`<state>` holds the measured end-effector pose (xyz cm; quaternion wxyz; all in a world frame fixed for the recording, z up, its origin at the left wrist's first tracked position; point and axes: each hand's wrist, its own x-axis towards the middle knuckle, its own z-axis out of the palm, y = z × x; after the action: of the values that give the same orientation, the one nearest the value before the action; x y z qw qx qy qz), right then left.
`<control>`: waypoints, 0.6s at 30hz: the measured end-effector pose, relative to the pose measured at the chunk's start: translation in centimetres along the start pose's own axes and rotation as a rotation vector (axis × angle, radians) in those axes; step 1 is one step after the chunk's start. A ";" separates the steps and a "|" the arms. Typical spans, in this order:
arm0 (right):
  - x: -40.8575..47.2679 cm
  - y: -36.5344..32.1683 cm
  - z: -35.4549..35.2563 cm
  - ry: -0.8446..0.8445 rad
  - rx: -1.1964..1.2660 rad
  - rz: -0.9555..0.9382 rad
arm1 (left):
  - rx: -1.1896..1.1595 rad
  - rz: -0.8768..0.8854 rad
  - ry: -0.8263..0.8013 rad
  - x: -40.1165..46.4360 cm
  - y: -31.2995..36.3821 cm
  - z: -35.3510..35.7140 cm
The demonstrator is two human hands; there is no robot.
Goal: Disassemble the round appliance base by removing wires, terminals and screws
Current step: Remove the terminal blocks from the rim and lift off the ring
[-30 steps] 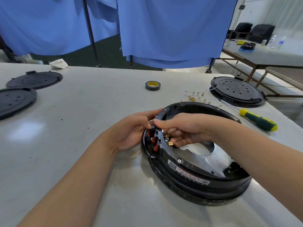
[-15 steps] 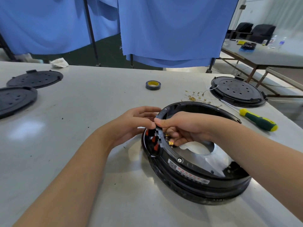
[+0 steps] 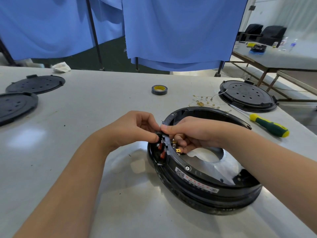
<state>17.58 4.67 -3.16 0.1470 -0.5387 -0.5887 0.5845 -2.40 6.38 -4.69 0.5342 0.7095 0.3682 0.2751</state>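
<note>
Head view, base: the round appliance base (image 3: 202, 179) lies flat on the table (image 3: 96, 103), near its right edge and toward the near side, open side up, with a shiny metal plate (image 3: 221, 162) showing inside.
Head view, left hand: the left hand (image 3: 135, 129) sits just outside the ring's left wall, thumb and forefinger pinched together on something small at the red terminals (image 3: 161, 150); what exactly is pinched cannot be told.
Head view, right hand: the right hand (image 3: 192, 133) reaches over the rim, thumb pressing on the top edge, fingers curled inside by the brass tabs (image 3: 177, 150); whether they clasp a part is hidden.
Step in hand: probably freeing a wire terminal from the connector block in the wall.
Doing it well: the person should pull straight along the tab, brace the rim with the other hand, and avoid bending the brass.
Count, red terminals: two visible.
Count, black round covers: three, two (image 3: 17, 105) (image 3: 36, 84) at the far left edge, one (image 3: 247, 95) at the far right.
Count, screwdrivers: one (image 3: 269, 125), at the right edge.
Count, tape rolls: one (image 3: 159, 89), mid-table toward the far edge.
Count, removed wires: one loose pile (image 3: 205, 102), too tangled to count.
</note>
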 end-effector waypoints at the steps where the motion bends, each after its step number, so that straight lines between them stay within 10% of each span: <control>1: 0.0 0.0 0.1 -0.002 0.000 0.000 | -0.001 -0.002 -0.006 -0.1 0.0 -0.2; 18: -1.7 -1.6 -0.7 0.297 0.046 -0.293 | -0.540 0.150 0.262 0.4 0.6 -0.3</control>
<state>18.06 4.13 -0.80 0.3282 -0.5240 -0.6190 0.4843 -2.23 6.79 -4.04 0.6297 0.5256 0.2942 0.4905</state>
